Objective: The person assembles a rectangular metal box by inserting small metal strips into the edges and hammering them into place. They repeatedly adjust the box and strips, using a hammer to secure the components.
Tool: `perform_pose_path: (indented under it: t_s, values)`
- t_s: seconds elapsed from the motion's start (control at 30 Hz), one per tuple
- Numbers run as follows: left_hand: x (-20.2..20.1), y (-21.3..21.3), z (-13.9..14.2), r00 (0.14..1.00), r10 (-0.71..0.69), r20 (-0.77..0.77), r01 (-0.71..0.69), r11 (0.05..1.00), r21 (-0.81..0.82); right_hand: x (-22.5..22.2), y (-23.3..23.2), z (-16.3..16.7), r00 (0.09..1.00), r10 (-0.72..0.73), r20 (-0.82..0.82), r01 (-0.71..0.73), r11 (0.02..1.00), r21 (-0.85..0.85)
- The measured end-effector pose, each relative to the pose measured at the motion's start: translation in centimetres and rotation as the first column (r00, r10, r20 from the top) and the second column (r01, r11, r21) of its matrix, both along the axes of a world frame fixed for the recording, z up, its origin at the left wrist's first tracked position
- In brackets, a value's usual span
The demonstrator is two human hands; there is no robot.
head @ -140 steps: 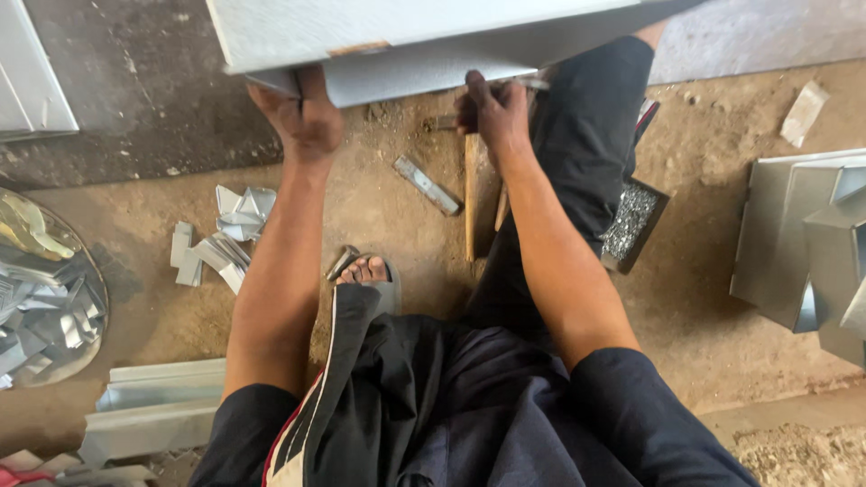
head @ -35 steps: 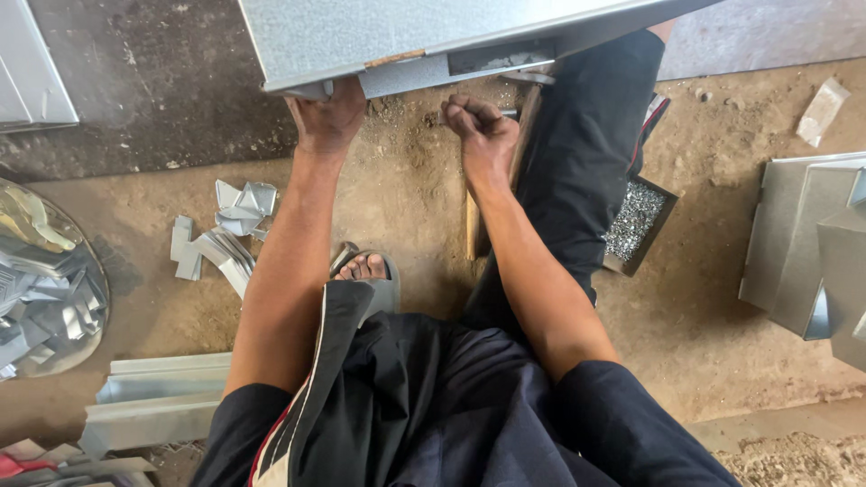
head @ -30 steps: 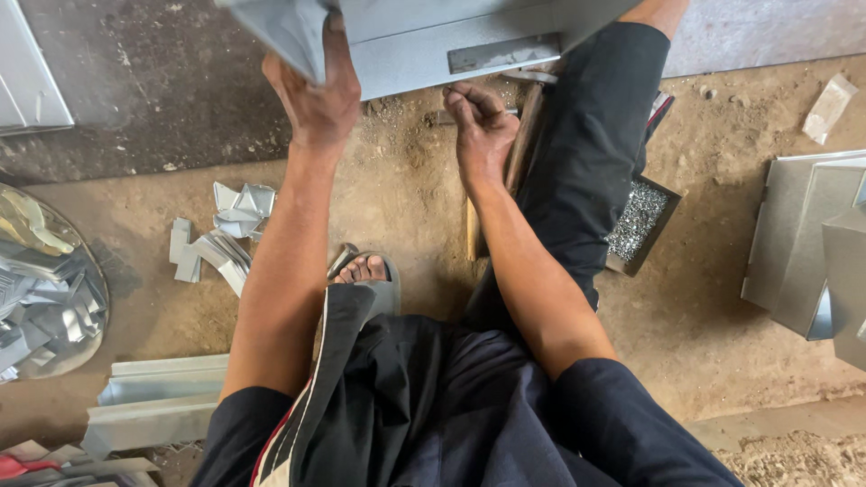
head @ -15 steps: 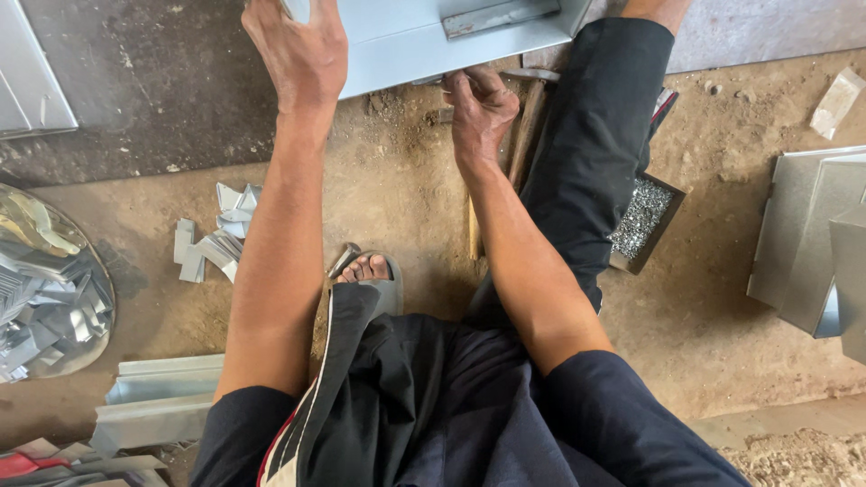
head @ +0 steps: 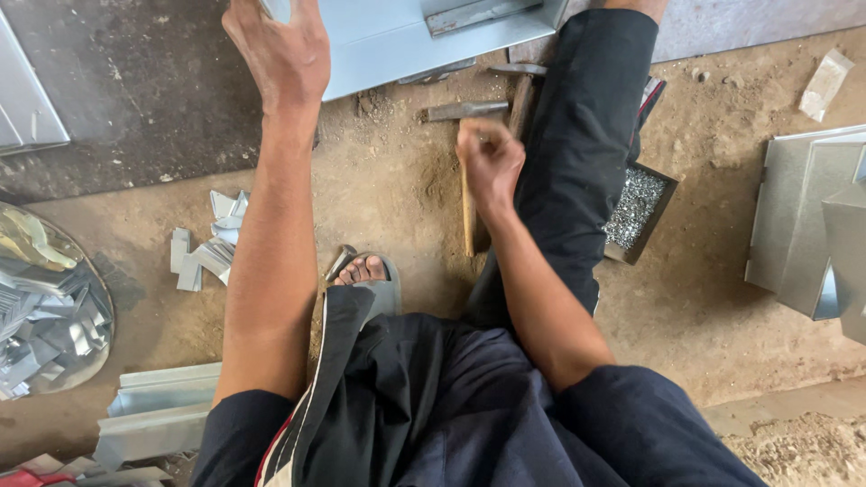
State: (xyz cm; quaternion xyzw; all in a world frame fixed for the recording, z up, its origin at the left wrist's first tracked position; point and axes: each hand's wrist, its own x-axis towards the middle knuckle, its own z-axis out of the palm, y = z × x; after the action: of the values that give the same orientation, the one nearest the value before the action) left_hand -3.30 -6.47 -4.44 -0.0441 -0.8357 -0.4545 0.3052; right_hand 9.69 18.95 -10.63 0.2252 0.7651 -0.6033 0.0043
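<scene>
Sheet-metal box (head: 397, 36) sits at the top centre of the frame on the dirt floor (head: 704, 298). Left hand (head: 275, 50) lies flat on it, fingers spread apart. Right hand (head: 489, 162) hovers mid-frame, fingers curled together, just below a hammer (head: 465, 110).

The person's foot in a sandal (head: 368, 275) rests on the dirt floor (head: 704, 298), and everything else sits around it. Far ahead of the foot, at the top, lies a big metal sheet piece (head: 397, 41), with the left hand (head: 275, 50) on its left part. The right hand (head: 489, 162) is ahead and to the right of the foot, above a wooden stick (head: 468, 216). A box of small bits (head: 637, 209) lies further right, past the leg. Cut metal scraps (head: 203, 257) lie left of the foot, and a round tray of scraps (head: 45, 316) further left.
</scene>
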Motion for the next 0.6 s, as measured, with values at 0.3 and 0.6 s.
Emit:
perform_pose_path:
  t_s: [0.3, 0.6]
  values:
    - [2.6, 1.4, 0.9, 1.000, -0.013, 0.000, 0.013, 0.995, 0.101, 3.8, 1.0, -1.5, 0.873, 0.431, 0.229, -0.470, 0.618, 0.630]
    - [3.2, 2.0, -0.5, 0.995, -0.079, -0.062, 0.090, 0.976, 0.200, 3.6, 3.5, 5.4, 0.878, 0.356, 0.320, -0.432, 0.877, 0.209]
